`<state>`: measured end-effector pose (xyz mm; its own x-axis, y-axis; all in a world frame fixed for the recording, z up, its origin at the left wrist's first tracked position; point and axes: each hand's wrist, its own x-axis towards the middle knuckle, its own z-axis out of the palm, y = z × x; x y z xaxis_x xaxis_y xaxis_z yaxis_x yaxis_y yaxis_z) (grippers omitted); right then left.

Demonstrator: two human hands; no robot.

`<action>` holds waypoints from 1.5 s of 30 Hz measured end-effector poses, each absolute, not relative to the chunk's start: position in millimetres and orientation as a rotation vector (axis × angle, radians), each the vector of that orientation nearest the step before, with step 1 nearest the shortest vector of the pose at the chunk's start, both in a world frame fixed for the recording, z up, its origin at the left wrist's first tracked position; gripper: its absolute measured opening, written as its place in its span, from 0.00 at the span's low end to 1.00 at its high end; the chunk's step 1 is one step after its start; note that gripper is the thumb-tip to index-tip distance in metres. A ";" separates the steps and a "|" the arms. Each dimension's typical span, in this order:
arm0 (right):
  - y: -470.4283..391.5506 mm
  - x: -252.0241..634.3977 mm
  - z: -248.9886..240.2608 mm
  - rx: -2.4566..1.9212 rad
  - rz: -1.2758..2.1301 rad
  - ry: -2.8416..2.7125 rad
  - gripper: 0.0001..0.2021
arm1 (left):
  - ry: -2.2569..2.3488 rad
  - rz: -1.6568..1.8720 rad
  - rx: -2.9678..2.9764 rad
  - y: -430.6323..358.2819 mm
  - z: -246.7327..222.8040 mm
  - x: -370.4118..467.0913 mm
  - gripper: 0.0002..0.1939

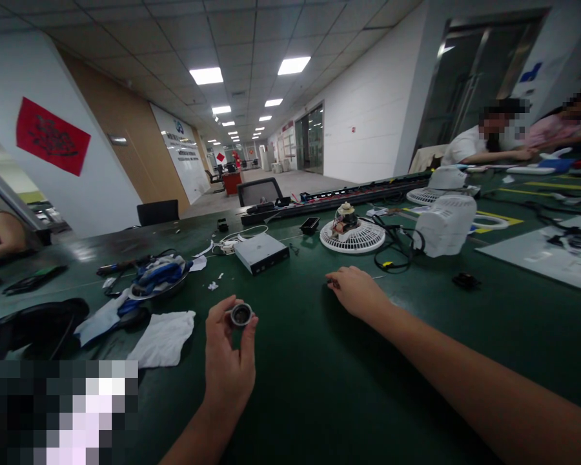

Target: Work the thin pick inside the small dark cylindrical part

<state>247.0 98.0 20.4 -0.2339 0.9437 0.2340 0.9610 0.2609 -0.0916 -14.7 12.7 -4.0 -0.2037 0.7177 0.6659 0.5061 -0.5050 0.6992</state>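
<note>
Between the thumb and fingers of my left hand (pixel 230 361) is a small round metal part (pixel 241 314) with a grey rim and a dark hollow centre, its opening facing me. My right hand (pixel 358 292) is stretched out low over the green table (pixel 300 400), its fingers curled together. Something small and dark shows at those fingertips, too unclear to name. Beyond my hands lies a silver disc drive (pixel 261 252). A white fan grille with an exposed motor (pixel 352 234) sits past my right hand.
A white plastic housing (pixel 446 226) with a black cable stands at right. A white cloth (pixel 163 339) and a bowl with blue fabric (pixel 161 276) lie at left. A small black part (pixel 466 281) rests at right. Two people sit at far right; another person's arm shows at far left.
</note>
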 end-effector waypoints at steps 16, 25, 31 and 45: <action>33.0 191.3 35.2 -0.829 0.389 -2.082 0.05 | 1.392 1.450 2.168 12.5 -3.6 -13.9 0.21; 31.1 187.0 23.8 -0.739 0.260 -2.157 0.06 | 1.222 1.436 2.238 5.0 3.4 -6.1 0.21; 31.3 186.2 24.1 -0.832 0.373 -2.086 0.05 | 1.141 1.399 2.283 3.6 0.5 -6.5 0.23; 34.1 196.6 37.8 -1.005 0.422 -1.839 0.16 | 1.347 1.353 2.292 5.7 3.0 -14.0 0.19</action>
<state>196.6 34.1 37.8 -0.1975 0.7880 0.5831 0.4554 0.6005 -0.6573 -14.0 5.7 3.0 0.1860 0.7614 0.6210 0.6176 -0.5822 0.5288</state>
